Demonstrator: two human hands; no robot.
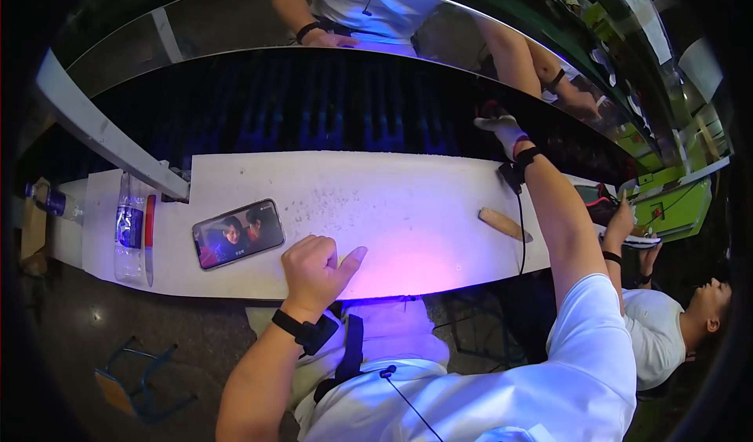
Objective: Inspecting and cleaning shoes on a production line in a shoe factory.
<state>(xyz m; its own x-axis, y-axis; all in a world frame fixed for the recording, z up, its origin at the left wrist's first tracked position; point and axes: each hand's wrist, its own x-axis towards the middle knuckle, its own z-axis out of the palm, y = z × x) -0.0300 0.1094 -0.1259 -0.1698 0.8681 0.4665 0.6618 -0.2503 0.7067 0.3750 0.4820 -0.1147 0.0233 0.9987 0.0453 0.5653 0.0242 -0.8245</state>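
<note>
My left hand [318, 269] is bare and curled into a loose fist with the thumb sticking out, at the near edge of the white tabletop [376, 199]. Nothing shows in it. Just beyond it lies a phone [238, 234] with a video picture on its screen. My right arm stretches far out to the right. My right hand [506, 130], in a white glove, is over the dark channel [314, 109] behind the tabletop. Its fingers close at a small dark thing with some red [491, 110], whose kind I cannot make out.
A clear bottle [129, 230] and a red-handled knife [149, 234] lie at the left, below a grey metal bar [110, 136]. A wooden-handled tool [502, 223] and a black cable [521, 207] lie right. A co-worker [655, 332] handles a dark shoe [594, 205]. A stool [141, 379] stands lower left.
</note>
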